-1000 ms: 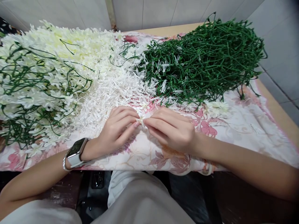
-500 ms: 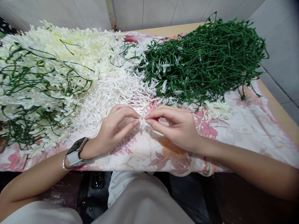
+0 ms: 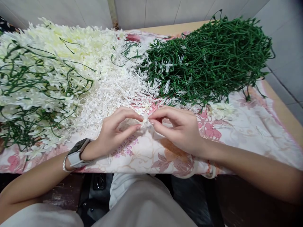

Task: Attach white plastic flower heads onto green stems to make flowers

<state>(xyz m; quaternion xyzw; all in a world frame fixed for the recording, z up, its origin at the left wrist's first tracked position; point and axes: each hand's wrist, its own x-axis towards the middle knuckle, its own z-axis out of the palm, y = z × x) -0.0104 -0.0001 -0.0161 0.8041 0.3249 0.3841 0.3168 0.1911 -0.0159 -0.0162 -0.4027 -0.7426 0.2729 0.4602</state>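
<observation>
White plastic and fabric fill most of the view, and the nearest of it is a single small white flower (image 3: pixel 145 120), pinched between both hands just above the front edge of the worktop (image 3: pixel 281 110). The left hand (image 3: pixel 113 132) closes thumb and forefinger on the flower from one side; the right hand (image 3: pixel 180 129) nips it from the other, its remaining fingers (image 3: pixel 165 113) curled loosely above. A watch (image 3: pixel 77 153) sits on the left wrist. Both hands rest on a floral cloth (image 3: pixel 248 135) that covers the worktop and hangs over its near edge.

Judging by the heaps, the work is well along but far from over. To the left lies a large mound of finished sprays (image 3: pixel 40 85), white blossoms already seated on green stems. Just beyond the hands spreads a loose drift of white stamen pieces (image 3: pixel 113 91), still plentiful. To the right, a small cluster of loose petals (image 3: pixel 221 109) lies on the cloth, and behind it rises a big tangle of bare green stems (image 3: pixel 213 56), seemingly yet to be dressed; a few white pieces are caught in its near edge.

No box, tray or bin shows anywhere: every heap lies straight on the cloth. At the far end stands a tiled wall (image 3: pixel 165 11).
</observation>
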